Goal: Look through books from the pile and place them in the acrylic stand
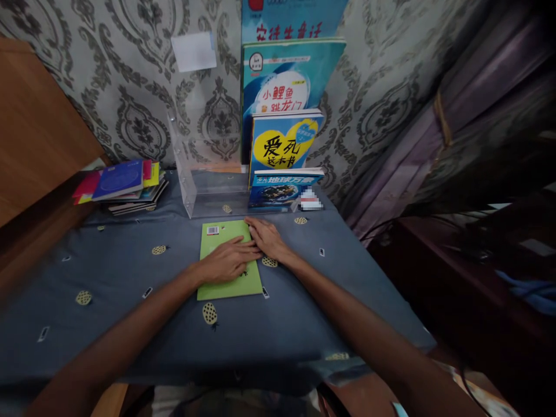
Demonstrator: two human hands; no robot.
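Note:
A thin green book [217, 243] lies closed on the cloth-covered table, a barcode in its upper left corner. My left hand [228, 260] rests flat across its middle, fingers stretched out to the right. At the book's upper right edge is my right hand [266, 238], its fingers laid along the edge and meeting the left fingertips. Just beyond stands a clear acrylic book rack [208, 204]. Its right side holds upright books, among them a blue one with a yellow heart [278, 145] and a short one with a globe picture [275, 191].
A pile of books and booklets [124, 182] lies at the back left, beside a brown wooden panel [39, 127]. Patterned wallpaper [139, 116] rises behind the table. A purple curtain [408, 156] hangs on the right, near a dark red surface [438, 260] with cables.

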